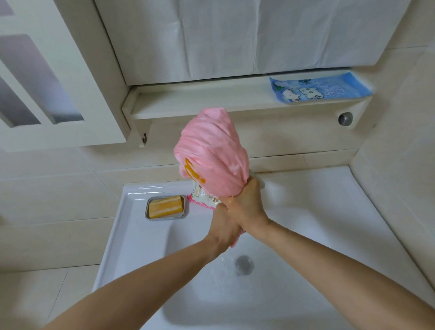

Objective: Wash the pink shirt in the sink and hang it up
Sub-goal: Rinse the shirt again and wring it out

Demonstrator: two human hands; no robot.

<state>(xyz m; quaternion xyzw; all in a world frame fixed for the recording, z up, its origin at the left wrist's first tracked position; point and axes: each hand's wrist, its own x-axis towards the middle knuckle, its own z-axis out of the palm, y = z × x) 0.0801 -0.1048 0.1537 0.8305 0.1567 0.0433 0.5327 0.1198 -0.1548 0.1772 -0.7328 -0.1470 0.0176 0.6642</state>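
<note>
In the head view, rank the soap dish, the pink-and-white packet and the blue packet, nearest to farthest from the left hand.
From the left hand, gripping the pink shirt:
1. Pink-and-white packet, just behind it on the sink rim.
2. Soap dish, further left on that rim.
3. Blue packet, up right on the shelf.

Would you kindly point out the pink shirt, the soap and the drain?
Pink shirt (211,152): head view, middle of the twisted bundle.
Soap (165,206): head view, middle of its top face.
Drain (244,263): head view, centre of the opening.
</note>
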